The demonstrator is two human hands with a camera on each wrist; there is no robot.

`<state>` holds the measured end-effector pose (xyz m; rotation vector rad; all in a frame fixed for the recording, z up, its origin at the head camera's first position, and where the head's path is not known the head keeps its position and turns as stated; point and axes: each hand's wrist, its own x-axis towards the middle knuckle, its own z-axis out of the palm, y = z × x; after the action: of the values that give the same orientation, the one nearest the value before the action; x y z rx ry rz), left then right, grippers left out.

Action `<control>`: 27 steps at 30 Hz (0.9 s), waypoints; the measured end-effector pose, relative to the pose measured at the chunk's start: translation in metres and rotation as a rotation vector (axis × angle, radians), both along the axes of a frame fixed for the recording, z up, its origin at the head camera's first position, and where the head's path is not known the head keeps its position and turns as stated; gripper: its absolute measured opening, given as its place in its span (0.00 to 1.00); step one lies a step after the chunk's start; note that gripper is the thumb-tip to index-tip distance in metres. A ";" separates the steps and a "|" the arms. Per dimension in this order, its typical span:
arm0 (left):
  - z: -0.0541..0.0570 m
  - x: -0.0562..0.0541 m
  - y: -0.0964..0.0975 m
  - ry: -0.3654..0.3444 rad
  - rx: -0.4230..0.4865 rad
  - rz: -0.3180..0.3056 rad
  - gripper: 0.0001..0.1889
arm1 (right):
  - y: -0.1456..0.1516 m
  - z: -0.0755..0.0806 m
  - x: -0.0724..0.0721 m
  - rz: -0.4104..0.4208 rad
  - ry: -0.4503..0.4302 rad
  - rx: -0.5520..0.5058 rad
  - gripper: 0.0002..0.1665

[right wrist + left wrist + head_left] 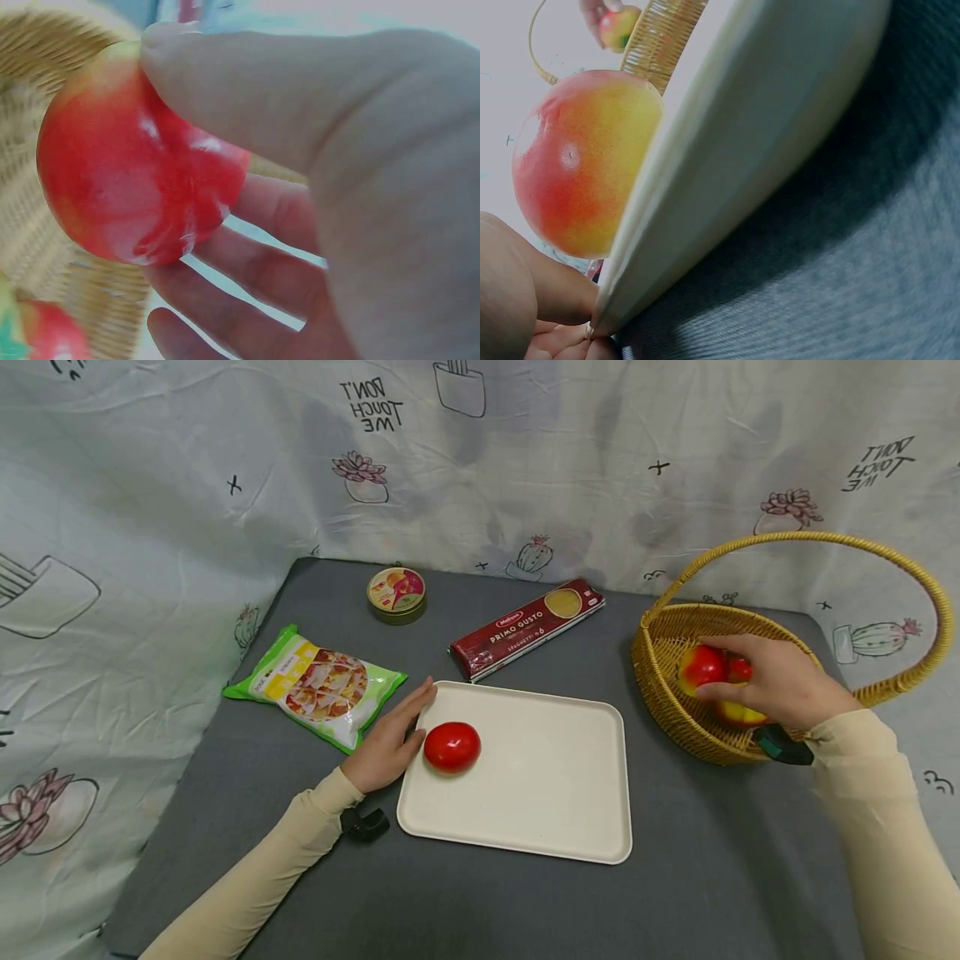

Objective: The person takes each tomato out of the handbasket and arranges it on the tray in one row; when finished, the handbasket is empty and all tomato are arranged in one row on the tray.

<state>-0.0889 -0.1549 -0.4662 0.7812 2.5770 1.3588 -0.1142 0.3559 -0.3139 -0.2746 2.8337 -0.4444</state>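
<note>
At nine o'clock on the tray (540, 777), the left hand's (387, 747) straight fingers touch the rim. The fruit (452, 748) beside them looks red from the head; the left wrist view reveals yellow. At two o'clock, by the basket (667, 727), the right hand (783, 681) grips a second fruit (701, 667); the right wrist view alone shows its lower fingers.

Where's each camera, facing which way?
On head: facing forward and down at the cream rectangular tray; left hand, right hand show.
On left wrist: facing the tray's edge and round red-yellow fruit; both hands show.
On right wrist: facing a held red fruit and yellow woven basket; right hand shows.
Head and left wrist share the tray.
</note>
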 end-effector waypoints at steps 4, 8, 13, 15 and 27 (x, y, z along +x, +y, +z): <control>0.000 0.000 0.001 -0.003 0.003 0.000 0.36 | -0.012 0.018 0.007 0.014 0.052 -0.004 0.47; 0.000 -0.001 0.002 -0.017 0.005 0.002 0.36 | -0.034 0.030 0.015 0.094 0.163 -0.009 0.44; 0.001 -0.001 0.001 -0.022 0.005 0.004 0.36 | -0.073 0.035 0.020 0.171 0.197 -0.040 0.44; 0.001 -0.001 0.001 -0.017 0.008 0.005 0.36 | -0.091 0.032 0.019 0.200 0.176 -0.054 0.44; 0.002 0.000 0.001 0.007 0.004 0.003 0.35 | -0.176 -0.014 0.028 0.427 0.122 -0.116 0.37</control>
<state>-0.0887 -0.1542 -0.4638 0.7847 2.5820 1.3645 -0.0863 0.1796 -0.3276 -0.9347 2.7540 -0.5097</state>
